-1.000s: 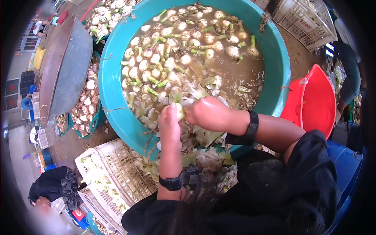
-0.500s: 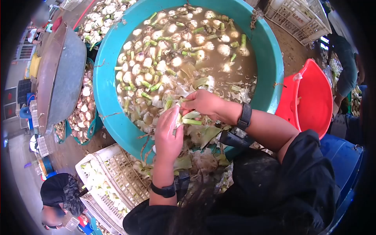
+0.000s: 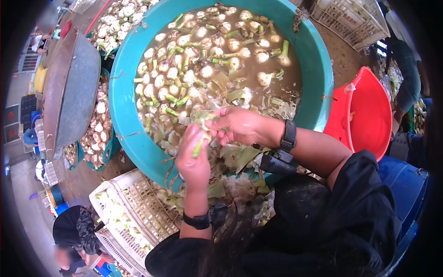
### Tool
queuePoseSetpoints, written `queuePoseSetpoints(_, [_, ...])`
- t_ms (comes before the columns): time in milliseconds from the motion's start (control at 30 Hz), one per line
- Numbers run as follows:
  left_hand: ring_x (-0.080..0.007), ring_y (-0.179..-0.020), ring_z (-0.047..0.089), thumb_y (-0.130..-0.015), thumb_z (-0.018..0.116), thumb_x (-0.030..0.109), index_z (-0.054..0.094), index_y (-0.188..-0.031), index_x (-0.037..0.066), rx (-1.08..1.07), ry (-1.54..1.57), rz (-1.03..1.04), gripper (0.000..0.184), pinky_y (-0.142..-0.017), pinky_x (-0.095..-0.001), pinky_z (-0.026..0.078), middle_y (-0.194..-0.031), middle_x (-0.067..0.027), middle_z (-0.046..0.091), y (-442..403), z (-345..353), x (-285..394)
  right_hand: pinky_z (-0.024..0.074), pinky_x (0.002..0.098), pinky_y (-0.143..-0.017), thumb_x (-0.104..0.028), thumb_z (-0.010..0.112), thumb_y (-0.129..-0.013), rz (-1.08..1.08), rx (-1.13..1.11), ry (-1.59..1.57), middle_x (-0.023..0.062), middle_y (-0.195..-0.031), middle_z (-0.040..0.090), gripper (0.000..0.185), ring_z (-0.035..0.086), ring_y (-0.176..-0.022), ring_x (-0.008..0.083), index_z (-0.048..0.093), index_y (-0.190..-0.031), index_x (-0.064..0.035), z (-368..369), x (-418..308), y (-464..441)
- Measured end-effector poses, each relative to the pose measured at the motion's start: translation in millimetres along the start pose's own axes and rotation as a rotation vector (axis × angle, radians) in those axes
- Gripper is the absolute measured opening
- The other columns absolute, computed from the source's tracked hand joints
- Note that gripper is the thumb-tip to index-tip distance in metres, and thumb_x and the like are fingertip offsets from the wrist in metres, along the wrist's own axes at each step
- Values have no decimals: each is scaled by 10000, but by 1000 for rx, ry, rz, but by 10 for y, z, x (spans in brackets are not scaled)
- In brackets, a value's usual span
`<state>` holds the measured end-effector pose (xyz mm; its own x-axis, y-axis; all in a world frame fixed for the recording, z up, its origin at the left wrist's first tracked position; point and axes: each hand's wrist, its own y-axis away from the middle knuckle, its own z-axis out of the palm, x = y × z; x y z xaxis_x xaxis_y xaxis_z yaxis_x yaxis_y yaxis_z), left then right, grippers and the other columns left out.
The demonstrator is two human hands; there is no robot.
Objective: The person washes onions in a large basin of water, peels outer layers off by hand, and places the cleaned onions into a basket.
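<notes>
Over the near rim of a large teal tub point(image 3: 123, 111), my left hand point(image 3: 193, 161) is closed around a bulb with a green stem point(image 3: 197, 148), which points down between the fingers. My right hand point(image 3: 237, 125) meets it from the right, thumb and fingers pinching the bulb's top end. Brown water in the tub holds many white bulbs point(image 3: 206, 71) with short green stems. Loose pale peels point(image 3: 240, 157) lie in a heap under and beside my hands. The fingers partly hide the bulb.
A white crate point(image 3: 138, 194) of trimmed bulbs stands at the lower left. Red tub point(image 3: 371, 115) and blue barrel point(image 3: 404, 184) are at the right. A metal wheelbarrow point(image 3: 78, 92) and bags of bulbs point(image 3: 98, 138) are on the left. A person point(image 3: 76, 231) bends at the lower left.
The stem has swung from pointing right to pointing down in my left hand. My right hand has shifted slightly left. Both hands were closer together a second ago, and the person at lower left has moved.
</notes>
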<state>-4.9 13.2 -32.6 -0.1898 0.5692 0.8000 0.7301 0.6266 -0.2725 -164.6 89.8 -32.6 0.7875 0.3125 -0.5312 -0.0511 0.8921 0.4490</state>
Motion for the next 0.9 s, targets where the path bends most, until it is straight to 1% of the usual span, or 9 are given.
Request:
queuePoseSetpoints(33, [-275, -1080, 520, -795, 557, -15, 543, -1066, 3, 0, -4, 3, 272, -876, -374, 443, -1189, -142, 517, -19, 6, 26, 449, 206, -502, -94, 527, -852, -76, -68, -160, 30, -678, 565, 89, 542, -584, 92, 583, -841, -26, 28, -20, 15])
queuePoseSetpoints(100, [-229, -1044, 543, -828, 553, 28, 538, -1033, 19, 506, 927, -536, 205, -846, -357, 466, -1115, -122, 565, -106, -23, 94, 467, 261, -533, -96, 563, -816, -154, -134, 203, 50, -668, 572, 90, 553, -601, 140, 580, -827, -8, -57, 2, 77])
queuePoseSetpoints(167, [-201, -975, 573, -843, 566, 96, 531, -1008, 38, 545, 908, -528, 178, -798, -323, 492, -1032, -105, 595, -140, -89, 112, 485, 340, -618, -120, 601, -769, -324, -277, 1417, 82, -690, 596, 141, 575, -647, 237, 593, -874, -26, -69, -1, 139])
queuePoseSetpoints(200, [-198, -935, 585, -840, 577, 123, 533, -993, 32, 558, 962, -559, 183, -762, -305, 500, -1009, -103, 600, -143, -138, 108, 468, 392, -696, -159, 625, -737, -25, -146, 1830, 111, -790, 614, 220, 583, -713, 313, 607, -937, -71, -44, -4, 167])
queuePoseSetpoints(367, [-125, -835, 591, -850, 576, 250, 512, -969, 71, 479, 726, -590, 224, -649, -235, 488, -941, -61, 606, -169, -268, 126, 470, 378, -670, -179, 630, -756, -685, 282, 1772, 126, -942, 594, 246, 599, -789, 274, 596, -975, -73, 108, -23, 119])
queuePoseSetpoints(433, [-110, -777, 581, -851, 575, 242, 515, -959, 75, 428, 624, -527, 208, -605, -222, 471, -902, -49, 603, -130, -197, 109, 489, 343, -657, -150, 638, -754, -633, 30, 809, 109, -947, 594, 271, 593, -818, 252, 587, -1014, -92, 344, -201, 29])
queuePoseSetpoints(667, [-81, -519, 458, -873, 522, 298, 534, -898, 74, 687, 881, -975, 225, -454, -213, 376, -680, 0, 532, -239, -385, 44, 500, 340, -630, -46, 559, -708, -819, -241, 1611, 99, -771, 582, 121, 602, -763, 252, 611, -817, -40, -9, 6, 142])
queuePoseSetpoints(733, [-80, -499, 442, -871, 509, 326, 534, -885, 84, 630, 945, -974, 243, -438, -212, 353, -668, 7, 524, -168, -407, -13, 492, 339, -672, -69, 574, -697, -398, 43, 2138, 128, -917, 590, 307, 587, -817, 273, 572, -1000, -19, -200, 16, 71])
queuePoseSetpoints(900, [-76, -486, 434, -884, 474, 328, 522, -845, 102, 590, 948, -1012, 235, -417, -209, 324, -649, 14, 511, -194, -164, 191, 482, 364, -602, -131, 588, -701, -869, 308, 1420, 132, -776, 599, 152, 591, -700, 295, 601, -800, -17, 291, -62, 67])
